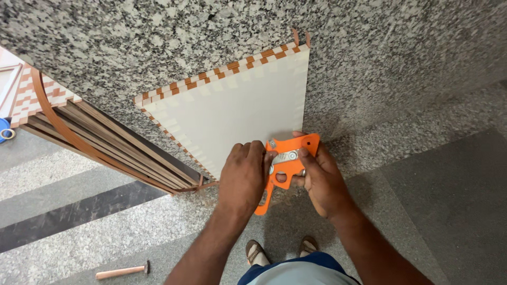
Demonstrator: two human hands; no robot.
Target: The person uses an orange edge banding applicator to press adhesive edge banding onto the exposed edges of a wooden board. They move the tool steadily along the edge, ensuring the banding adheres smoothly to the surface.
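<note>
A woven panel (237,113), white with a brown-and-white checked border, leans against a speckled granite wall (369,47). An orange staple gun (288,166) is pressed against the panel's lower edge. My left hand (243,177) covers the tool's left side and presses on the panel's bottom edge. My right hand (319,179) grips the tool's orange body from the right, thumb across its metal plate.
Long brown strips and a curved brown band (68,132) lean on the wall to the left, next to another woven piece (31,95). A wooden-handled hammer (122,271) lies on the stone floor. My sandalled feet (280,250) stand below the hands. A blue tape roll (4,132) is at far left.
</note>
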